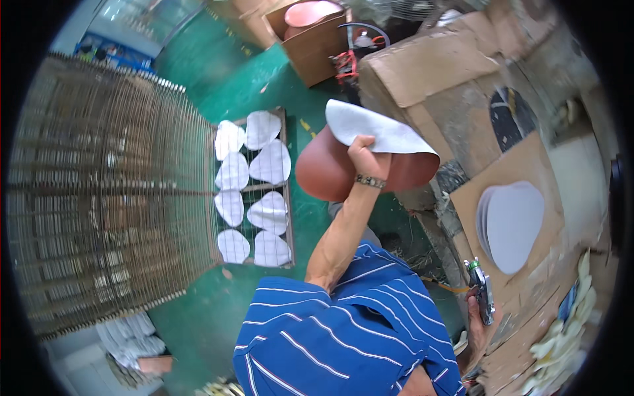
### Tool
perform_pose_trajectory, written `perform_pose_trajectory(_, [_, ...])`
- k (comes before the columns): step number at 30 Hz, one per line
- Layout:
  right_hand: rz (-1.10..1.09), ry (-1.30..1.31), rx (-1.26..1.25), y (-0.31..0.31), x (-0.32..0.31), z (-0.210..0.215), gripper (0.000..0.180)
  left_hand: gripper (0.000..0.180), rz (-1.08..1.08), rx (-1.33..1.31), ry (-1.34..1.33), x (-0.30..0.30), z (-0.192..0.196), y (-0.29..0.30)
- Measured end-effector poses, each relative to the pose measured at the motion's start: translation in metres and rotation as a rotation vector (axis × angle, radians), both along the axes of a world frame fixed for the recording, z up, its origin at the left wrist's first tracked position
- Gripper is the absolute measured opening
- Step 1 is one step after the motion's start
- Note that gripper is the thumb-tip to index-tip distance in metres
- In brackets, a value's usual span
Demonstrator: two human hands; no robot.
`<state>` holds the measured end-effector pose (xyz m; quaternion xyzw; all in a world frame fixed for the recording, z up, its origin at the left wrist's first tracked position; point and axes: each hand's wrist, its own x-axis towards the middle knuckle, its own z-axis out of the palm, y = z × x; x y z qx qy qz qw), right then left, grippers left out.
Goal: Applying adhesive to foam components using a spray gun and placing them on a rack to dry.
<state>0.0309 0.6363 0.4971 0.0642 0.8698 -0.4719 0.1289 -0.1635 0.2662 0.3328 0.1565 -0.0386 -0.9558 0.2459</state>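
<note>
Evidently a loose, rounded sheet, reddish-brown on one face and apparently white on the other [323,168], is being handled: the left hand [370,158] grasps it at the middle, thumb pressed on the white part, and holds it in the air left of a workbench covered in brown cardboard [528,158]. Whether it is one curled sheet or two, I cannot tell. The right hand [478,330], near the bench's edge, has its fingers wrapped around a silvery metal spray-gun-like tool with a green fitting [484,297]; whether the trigger is pressed cannot be made out. On the bench lies a stack of pale grey, rounded-triangular sheets [515,228]; well left of the bench, eight white rounded pieces [271,163] lie on a wire-mesh rack [99,165]. The step seems to be moving the sheet between places; the next move probably calls for a steady left grip that keeps it from creasing. No brand, label or writing is legible.
</note>
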Motion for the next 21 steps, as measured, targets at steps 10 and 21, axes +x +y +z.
perform_pose_trajectory(10, [0.251, -0.233, 0.148, -0.238, -0.106, -0.019, 0.045, 0.040, 0.380, 0.174, -0.490, 0.087, -0.167, -0.259])
perform_pose_trajectory(21, [0.460, -0.423, 0.315, -0.519, -0.187, -0.080, 0.049, 0.039, 0.485, 0.290, -0.623, 0.085, -0.310, -0.481])
